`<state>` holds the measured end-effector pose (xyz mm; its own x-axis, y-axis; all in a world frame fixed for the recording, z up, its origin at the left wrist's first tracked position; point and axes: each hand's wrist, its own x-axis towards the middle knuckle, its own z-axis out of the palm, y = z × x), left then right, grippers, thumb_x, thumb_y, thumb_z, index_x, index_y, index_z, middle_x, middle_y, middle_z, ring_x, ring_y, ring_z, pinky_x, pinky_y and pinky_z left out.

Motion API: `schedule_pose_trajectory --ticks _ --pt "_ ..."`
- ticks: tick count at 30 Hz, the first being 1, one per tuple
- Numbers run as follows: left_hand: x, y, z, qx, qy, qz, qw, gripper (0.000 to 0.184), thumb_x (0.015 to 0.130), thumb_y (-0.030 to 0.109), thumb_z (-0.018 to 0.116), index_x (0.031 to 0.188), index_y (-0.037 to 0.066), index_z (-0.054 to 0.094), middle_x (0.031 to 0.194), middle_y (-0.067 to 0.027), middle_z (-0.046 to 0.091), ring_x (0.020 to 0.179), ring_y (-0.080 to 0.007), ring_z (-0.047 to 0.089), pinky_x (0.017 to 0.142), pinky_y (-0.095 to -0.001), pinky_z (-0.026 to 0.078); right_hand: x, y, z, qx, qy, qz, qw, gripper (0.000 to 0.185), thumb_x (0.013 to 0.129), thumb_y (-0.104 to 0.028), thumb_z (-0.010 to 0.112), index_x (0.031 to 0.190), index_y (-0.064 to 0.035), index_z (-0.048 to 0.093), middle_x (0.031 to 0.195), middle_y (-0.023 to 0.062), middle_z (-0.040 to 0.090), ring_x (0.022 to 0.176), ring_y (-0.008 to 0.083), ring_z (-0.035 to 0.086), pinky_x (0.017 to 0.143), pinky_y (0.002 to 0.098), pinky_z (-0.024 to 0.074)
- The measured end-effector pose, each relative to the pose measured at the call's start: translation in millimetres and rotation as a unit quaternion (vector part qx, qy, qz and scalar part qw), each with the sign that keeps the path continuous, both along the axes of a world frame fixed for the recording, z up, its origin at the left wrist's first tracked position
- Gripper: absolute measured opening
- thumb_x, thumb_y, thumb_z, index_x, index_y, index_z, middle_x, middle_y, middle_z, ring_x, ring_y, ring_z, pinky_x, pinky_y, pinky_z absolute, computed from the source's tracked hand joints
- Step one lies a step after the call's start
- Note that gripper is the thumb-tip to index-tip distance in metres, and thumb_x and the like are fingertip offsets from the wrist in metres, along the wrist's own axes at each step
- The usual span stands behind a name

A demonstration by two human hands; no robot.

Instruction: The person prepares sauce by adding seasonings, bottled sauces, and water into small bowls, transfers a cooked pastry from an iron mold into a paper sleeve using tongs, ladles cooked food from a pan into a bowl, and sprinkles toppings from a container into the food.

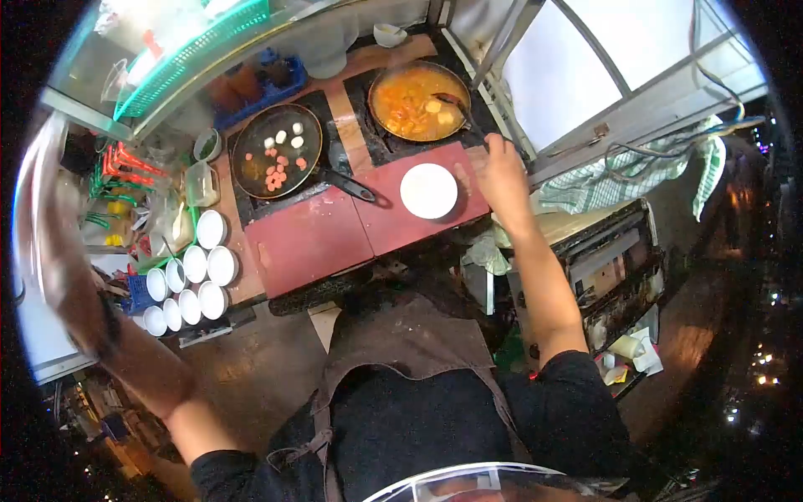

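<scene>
My right hand (503,171) is closed on the dark handle of a spatula (465,115), whose head rests in a pan of orange stew (416,105) on the back right burner. Far to the left, my left hand (52,180) is raised and smeared by motion, so its fingers cannot be made out. A white bowl (428,191) sits on the red board (389,213) just left of my right hand. The black pan (251,174) on the left burner holds pink slices and several white pieces, and its handle reaches over the board.
Several white cups (195,263) stand in rows at the left. Beyond them are a clear container (202,184) and red-handled items (130,163). A blue tray (280,88) lies behind the left pan. A checked cloth (598,188) hangs at the right.
</scene>
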<state>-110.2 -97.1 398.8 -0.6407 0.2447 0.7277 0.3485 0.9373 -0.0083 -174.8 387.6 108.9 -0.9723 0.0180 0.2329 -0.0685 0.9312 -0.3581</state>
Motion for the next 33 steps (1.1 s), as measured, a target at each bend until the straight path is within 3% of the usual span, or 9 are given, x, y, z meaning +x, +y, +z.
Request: schedule_pose_trajectory --ticks 1,3,4,6,11,15,22,27,33 --pt "19.6 23.2 -8.3 0.001 -0.005 0.000 1.000 0.040 0.108 0.021 0.042 0.133 -0.001 0.064 0.142 -0.0154 0.059 0.126 -0.0227 0.058 0.105 -0.0368 0.047 2.6 1.9 18.6 0.008 -0.035 0.002 0.999 0.051 0.085 -0.028 0.079 0.120 -0.0012 0.051 0.111 0.0283 0.061 0.106 0.0471 0.061 0.088 0.0541 0.0528" --pt "50.5 64.1 -18.3 0.119 -0.164 -0.256 0.945 0.021 0.104 0.019 0.048 0.111 0.004 0.061 0.116 -0.0095 0.059 0.100 -0.0187 0.057 0.085 -0.0338 0.047 6.2 2.7 38.9 0.012 -0.061 0.015 0.998 0.046 0.086 -0.037 0.076 0.110 -0.0030 0.058 0.099 0.0239 0.066 0.092 0.0479 0.065 0.081 0.0545 0.0550" --pt "61.7 79.4 -22.8 0.176 -0.234 -0.375 0.880 0.014 0.102 0.017 0.051 0.100 0.007 0.060 0.103 -0.0065 0.059 0.087 -0.0167 0.057 0.074 -0.0324 0.048 2.4 3.6 35.4 0.014 -0.063 0.014 0.998 0.046 0.086 -0.037 0.076 0.110 -0.0030 0.058 0.099 0.0239 0.066 0.092 0.0479 0.065 0.081 0.0545 0.0550" --pt "75.6 96.9 -35.0 0.283 -0.348 -0.576 0.684 0.020 0.098 0.014 0.057 0.077 0.012 0.058 0.077 -0.0005 0.058 0.061 -0.0127 0.056 0.054 -0.0295 0.048 -12.0 5.8 25.3 0.036 -0.107 0.072 0.991 0.045 0.085 -0.034 0.078 0.111 -0.0021 0.059 0.100 0.0252 0.065 0.096 0.0466 0.066 0.083 0.0545 0.0544" --pt "88.5 102.9 -69.0 0.325 -0.328 -0.539 0.704 0.020 0.098 0.015 0.058 0.078 0.011 0.059 0.077 -0.0012 0.059 0.061 -0.0135 0.057 0.054 -0.0298 0.048 -44.5 -7.6 30.6 0.072 -0.129 0.074 0.986 0.027 0.090 -0.008 0.060 0.117 -0.0013 0.059 0.106 0.0283 0.067 0.100 0.0472 0.067 0.086 0.0530 0.0547" --pt "90.9 112.6 -82.6 0.346 -0.334 -0.521 0.705 0.020 0.098 0.015 0.058 0.079 0.011 0.060 0.077 -0.0018 0.059 0.061 -0.0143 0.057 0.055 -0.0302 0.048 -51.5 -42.6 15.1 0.106 -0.143 0.107 0.978 0.027 0.088 -0.001 0.053 0.114 0.0016 0.061 0.101 0.0276 0.070 0.091 0.0469 0.070 0.080 0.0528 0.0565" --pt "80.6 119.4 -105.7 0.378 -0.353 -0.494 0.699 0.019 0.098 0.017 0.059 0.080 0.010 0.062 0.077 -0.0029 0.060 0.061 -0.0157 0.058 0.055 -0.0308 0.048 -122.0 -37.9 9.0 0.152 0.046 0.235 0.959 0.023 0.093 -0.007 0.055 0.113 -0.0054 0.066 0.105 0.0208 0.070 0.098 0.0390 0.069 0.082 0.0473 0.0573" --pt "70.5 117.6 -121.6 0.406 -0.358 -0.463 0.702 0.019 0.098 0.018 0.060 0.081 0.009 0.063 0.077 -0.0037 0.061 0.061 -0.0167 0.058 0.055 -0.0312 0.049 -119.8 -39.0 58.2 0.253 -0.064 0.180 0.948 0.028 0.090 -0.007 0.054 0.114 -0.0125 0.069 0.105 0.0172 0.066 0.100 0.0388 0.066 0.083 0.0489 0.0543" --pt "45.2 119.5 -127.8 0.407 -0.389 -0.468 0.681 0.019 0.098 0.019 0.060 0.082 0.008 0.064 0.077 -0.0046 0.062 0.061 -0.0180 0.059 0.056 -0.0317 0.049 -153.0 -32.8 11.6 0.212 0.016 0.202 0.956 0.027 0.090 -0.011 0.058 0.115 -0.0133 0.068 0.103 0.0166 0.066 0.098 0.0396 0.066 0.082 0.0505 0.0533"
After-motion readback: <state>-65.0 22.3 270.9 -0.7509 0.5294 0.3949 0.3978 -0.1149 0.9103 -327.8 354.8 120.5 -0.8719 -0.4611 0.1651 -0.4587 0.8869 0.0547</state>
